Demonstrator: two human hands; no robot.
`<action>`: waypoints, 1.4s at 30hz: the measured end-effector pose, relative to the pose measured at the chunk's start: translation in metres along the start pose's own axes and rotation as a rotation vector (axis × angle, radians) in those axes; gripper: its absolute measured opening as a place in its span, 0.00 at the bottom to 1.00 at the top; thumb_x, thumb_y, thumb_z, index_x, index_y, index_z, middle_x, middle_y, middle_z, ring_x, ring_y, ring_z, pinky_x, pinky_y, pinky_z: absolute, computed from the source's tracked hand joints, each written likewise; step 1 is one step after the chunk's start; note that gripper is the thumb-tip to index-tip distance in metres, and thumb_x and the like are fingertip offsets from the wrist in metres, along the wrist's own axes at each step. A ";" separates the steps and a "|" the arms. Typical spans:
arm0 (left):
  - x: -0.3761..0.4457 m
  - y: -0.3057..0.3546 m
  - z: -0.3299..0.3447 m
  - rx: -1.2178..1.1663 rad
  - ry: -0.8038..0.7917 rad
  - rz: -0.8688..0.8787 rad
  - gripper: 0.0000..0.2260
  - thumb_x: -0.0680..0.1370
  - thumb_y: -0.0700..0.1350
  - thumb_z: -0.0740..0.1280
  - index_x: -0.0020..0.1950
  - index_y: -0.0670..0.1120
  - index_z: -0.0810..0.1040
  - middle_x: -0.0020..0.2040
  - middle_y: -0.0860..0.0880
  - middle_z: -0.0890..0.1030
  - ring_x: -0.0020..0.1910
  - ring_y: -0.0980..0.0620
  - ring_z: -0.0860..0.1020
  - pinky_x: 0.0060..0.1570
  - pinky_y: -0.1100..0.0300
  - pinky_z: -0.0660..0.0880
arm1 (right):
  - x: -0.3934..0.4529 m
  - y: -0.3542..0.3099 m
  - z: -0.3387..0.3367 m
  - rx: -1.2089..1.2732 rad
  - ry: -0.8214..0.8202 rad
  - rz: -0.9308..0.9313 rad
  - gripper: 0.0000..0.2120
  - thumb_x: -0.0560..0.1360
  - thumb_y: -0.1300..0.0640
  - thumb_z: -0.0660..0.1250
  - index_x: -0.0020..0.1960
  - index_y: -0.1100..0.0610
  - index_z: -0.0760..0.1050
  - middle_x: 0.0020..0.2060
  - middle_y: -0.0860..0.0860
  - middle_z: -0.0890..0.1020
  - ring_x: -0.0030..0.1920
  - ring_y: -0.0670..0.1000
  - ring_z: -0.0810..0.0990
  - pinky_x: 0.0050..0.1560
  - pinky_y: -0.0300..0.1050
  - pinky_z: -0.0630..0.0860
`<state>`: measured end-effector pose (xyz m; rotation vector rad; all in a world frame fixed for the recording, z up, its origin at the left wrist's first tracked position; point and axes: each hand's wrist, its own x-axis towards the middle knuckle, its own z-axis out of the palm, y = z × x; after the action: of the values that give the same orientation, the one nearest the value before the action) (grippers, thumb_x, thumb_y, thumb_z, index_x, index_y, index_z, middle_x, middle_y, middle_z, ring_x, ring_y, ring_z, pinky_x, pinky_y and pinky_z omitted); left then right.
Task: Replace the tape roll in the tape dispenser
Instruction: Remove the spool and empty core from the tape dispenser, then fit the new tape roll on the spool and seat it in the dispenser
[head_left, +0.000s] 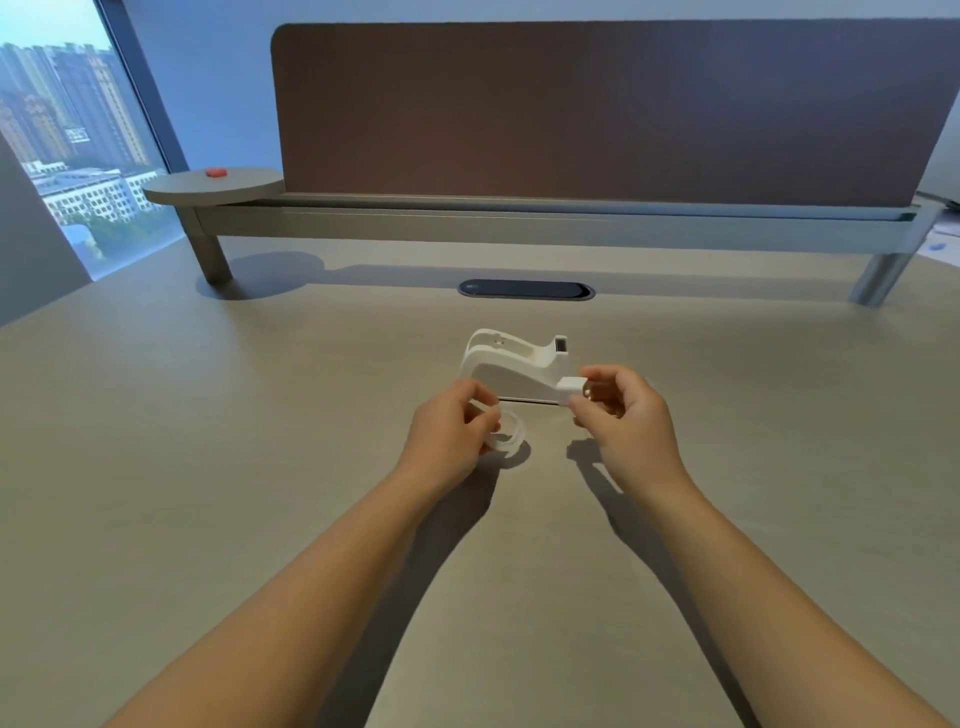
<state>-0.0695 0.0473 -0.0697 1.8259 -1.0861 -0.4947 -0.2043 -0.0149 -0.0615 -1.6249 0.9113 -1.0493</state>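
Hands: left (451, 426) grips ring (506, 434), right (621, 410) pinches hub (570, 389) beside dispenser (511, 364).

Both bare forearms reach out over the beige desk (208, 441). The left hand (449, 428) pinches a clear tape roll (506, 434), tilted, just above the desk surface. The right hand (623, 410) grips a small white block-shaped piece (570, 387) between thumb and fingers, right at the front of the white tape dispenser (511, 366). The dispenser stands upright just behind both hands, its cradle open on top, cutter end to the right. Behind it sits a dark oval cable port (525, 289) and a brown divider panel (597, 109).
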 end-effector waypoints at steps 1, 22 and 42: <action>0.001 -0.002 0.002 0.087 0.001 0.027 0.04 0.75 0.41 0.62 0.47 0.45 0.75 0.46 0.41 0.81 0.43 0.45 0.78 0.48 0.51 0.76 | 0.001 0.003 -0.003 -0.021 0.001 0.013 0.07 0.73 0.62 0.64 0.49 0.53 0.71 0.38 0.44 0.74 0.39 0.45 0.74 0.26 0.23 0.72; 0.027 0.047 0.092 0.600 -0.199 0.389 0.18 0.76 0.40 0.58 0.67 0.44 0.65 0.67 0.43 0.70 0.65 0.43 0.68 0.61 0.50 0.67 | 0.018 0.044 -0.103 -0.223 0.203 0.105 0.10 0.71 0.64 0.65 0.51 0.58 0.74 0.50 0.56 0.77 0.35 0.40 0.74 0.35 0.33 0.74; 0.025 0.061 0.069 -0.608 -0.213 -0.272 0.06 0.73 0.37 0.59 0.36 0.40 0.70 0.40 0.43 0.71 0.38 0.48 0.73 0.41 0.55 0.75 | 0.010 0.028 -0.068 0.014 0.116 0.123 0.09 0.70 0.60 0.67 0.39 0.46 0.71 0.38 0.47 0.77 0.41 0.51 0.77 0.43 0.51 0.77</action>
<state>-0.1336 -0.0200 -0.0479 1.3956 -0.7104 -1.0730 -0.2667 -0.0531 -0.0754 -1.4886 1.0644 -1.0699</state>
